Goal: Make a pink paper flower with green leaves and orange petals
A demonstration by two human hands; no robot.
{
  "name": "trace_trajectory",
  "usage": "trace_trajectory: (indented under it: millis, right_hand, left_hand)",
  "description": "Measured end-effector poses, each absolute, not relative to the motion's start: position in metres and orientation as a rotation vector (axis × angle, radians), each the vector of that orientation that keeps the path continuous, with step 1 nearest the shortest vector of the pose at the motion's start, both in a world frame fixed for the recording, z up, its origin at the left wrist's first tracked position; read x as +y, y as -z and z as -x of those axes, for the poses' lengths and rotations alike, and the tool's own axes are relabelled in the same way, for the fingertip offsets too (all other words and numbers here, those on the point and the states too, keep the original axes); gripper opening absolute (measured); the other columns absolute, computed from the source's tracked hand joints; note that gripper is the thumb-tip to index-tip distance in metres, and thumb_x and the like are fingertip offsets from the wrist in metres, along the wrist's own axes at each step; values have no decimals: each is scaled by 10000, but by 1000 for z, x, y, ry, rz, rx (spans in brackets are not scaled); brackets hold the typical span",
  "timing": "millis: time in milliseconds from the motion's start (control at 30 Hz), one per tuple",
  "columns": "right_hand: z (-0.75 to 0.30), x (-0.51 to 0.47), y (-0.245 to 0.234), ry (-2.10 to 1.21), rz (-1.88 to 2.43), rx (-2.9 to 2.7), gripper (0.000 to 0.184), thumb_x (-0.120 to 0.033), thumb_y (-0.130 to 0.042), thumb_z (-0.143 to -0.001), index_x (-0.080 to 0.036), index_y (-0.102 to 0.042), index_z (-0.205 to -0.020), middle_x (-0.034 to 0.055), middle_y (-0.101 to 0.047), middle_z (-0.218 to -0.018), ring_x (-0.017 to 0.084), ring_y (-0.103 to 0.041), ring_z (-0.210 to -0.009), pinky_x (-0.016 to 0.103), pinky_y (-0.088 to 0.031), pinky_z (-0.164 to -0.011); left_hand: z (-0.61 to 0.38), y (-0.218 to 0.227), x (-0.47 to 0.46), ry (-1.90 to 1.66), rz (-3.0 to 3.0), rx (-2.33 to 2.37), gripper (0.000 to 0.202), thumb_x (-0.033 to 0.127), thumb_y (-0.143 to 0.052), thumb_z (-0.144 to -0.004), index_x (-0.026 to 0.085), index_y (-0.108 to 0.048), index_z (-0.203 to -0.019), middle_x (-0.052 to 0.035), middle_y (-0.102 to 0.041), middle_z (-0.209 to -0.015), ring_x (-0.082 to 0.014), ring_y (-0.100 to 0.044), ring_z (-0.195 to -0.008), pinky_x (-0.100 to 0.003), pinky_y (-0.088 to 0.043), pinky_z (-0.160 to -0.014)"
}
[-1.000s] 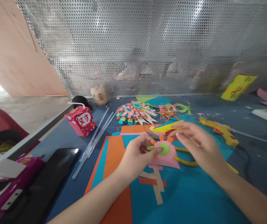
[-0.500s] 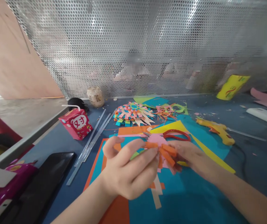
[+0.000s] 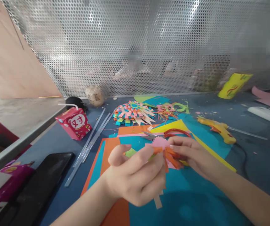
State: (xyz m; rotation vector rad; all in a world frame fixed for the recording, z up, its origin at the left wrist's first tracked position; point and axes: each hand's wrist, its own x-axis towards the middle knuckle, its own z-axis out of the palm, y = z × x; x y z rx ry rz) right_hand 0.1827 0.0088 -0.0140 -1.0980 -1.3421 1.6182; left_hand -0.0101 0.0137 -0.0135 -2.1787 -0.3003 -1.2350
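Between my two hands is a paper rosette (image 3: 171, 154) with a pink scalloped disc and folded orange strips around it. My left hand (image 3: 137, 177) grips its left side, fingers curled and thumb raised apart. My right hand (image 3: 191, 152) pinches its right edge. Just beyond lie red-handled scissors (image 3: 177, 131), partly hidden by the rosette and my right hand. Under my hands spread sheets of blue paper (image 3: 184, 201) and orange paper (image 3: 116, 210). A cream paper strip (image 3: 158, 201) lies below the rosette, partly covered by my left hand.
Layered paper rosettes (image 3: 135, 113) and paper scraps (image 3: 166, 111) lie at the back. A yellow glue gun (image 3: 217, 129) is on the right. Glue sticks (image 3: 90, 144), a red drink box (image 3: 74, 123) and a black phone (image 3: 45, 179) are on the left. A perforated metal panel (image 3: 116, 40) stands behind.
The rosette has turned in my hands, showing more of the pink disc's scalloped edge. My right hand has shifted slightly, with its fingers now on the rosette's upper right edge.
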Motion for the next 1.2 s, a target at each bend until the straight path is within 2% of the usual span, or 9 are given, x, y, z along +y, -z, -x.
trace_trajectory:
  millis: [367, 733, 900, 1200]
  right_hand:
    - [-184, 10, 14, -1566, 1128, -1415, 285, -417, -632, -723, -183, -494, -639, -61, -483, -477, 55, -408, -421, 189, -295, -415]
    - [-185, 13, 17, -1567, 1100, -1447, 317, -447, -663, -701, -185, -494, -644, -54, -507, -472, 59, -401, -410, 208, -280, -409]
    - [-186, 11, 15, -1595, 1099, -1414, 303, -435, -620, -741, -185, -482, -639, -58, -485, -480, 60, -410, -424, 206, -288, -423]
    - [-187, 13, 16, -1581, 1061, -1500, 308, -433, -647, -743, -184, -478, -679, -53, -514, -517, 59, -404, -445, 208, -286, -430]
  left_hand:
    - [7, 14, 14, 1244, 2191, -297, 180, 129, -625, -673, 195, -555, -521, 67, -699, -679, -139, -564, -764, -376, -220, -767]
    - [7, 11, 13, 1238, 2202, -293, 185, 134, -610, -696, 210, -557, -535, 74, -684, -664, -139, -579, -760, -374, -224, -783]
    - [8, 11, 12, 1223, 2209, -314, 172, 125, -603, -698, 206, -570, -550, 67, -695, -688, -138, -581, -770, -371, -218, -781]
    - [8, 10, 11, 1192, 2224, -330, 145, 135, -597, -705, 211, -589, -581, 82, -694, -672, -138, -584, -777, -367, -231, -767]
